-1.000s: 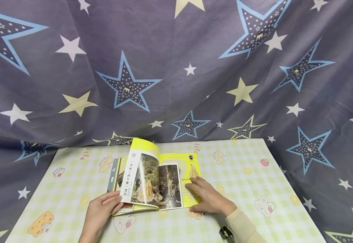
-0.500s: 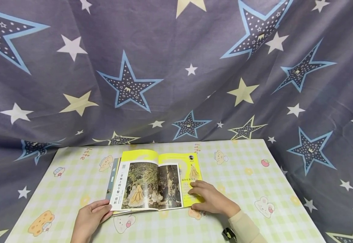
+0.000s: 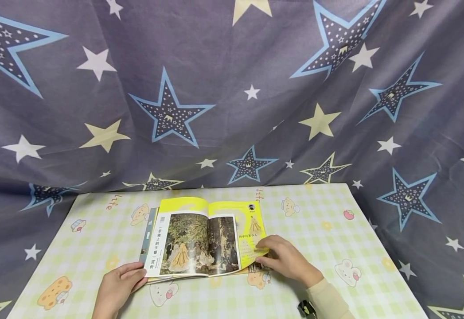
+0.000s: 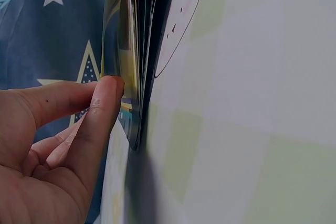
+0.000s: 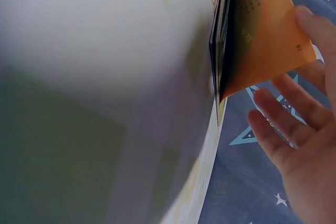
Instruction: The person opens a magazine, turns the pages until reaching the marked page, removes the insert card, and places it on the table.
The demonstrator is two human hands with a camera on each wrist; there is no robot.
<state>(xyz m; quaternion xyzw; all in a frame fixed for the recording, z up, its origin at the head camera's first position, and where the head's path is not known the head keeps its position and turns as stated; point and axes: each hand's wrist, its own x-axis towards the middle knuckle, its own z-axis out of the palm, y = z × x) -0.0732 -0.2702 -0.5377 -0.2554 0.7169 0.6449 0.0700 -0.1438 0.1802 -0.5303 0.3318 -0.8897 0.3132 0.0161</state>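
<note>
An open magazine [image 3: 189, 239] lies on the table, with a painting of figures among trees printed across both pages. Yellow bands run along its top and right side. At the lower left corner my left hand [image 3: 120, 283] pinches the left page between thumb and fingers; the left wrist view shows the thumb [image 4: 107, 95] at the page edge. On the other side my right hand [image 3: 287, 261] pinches the outer edge of the right page, whose lower corner is lifted. In the right wrist view, this raised page [image 5: 273, 40] has an orange underside, and the other fingers are spread apart.
A pale green checked tablecloth [image 3: 315, 283] with cartoon prints covers the table. Behind and beside it hangs a dark curtain [image 3: 224, 57] patterned with stars. A black wrist device [image 3: 306, 309] sits near the right sleeve [image 3: 327, 299].
The left page came down flat to the left as my left hand moved left and down. Then my right hand shifted right, lifting the right page's lower corner and baring another page beneath.
</note>
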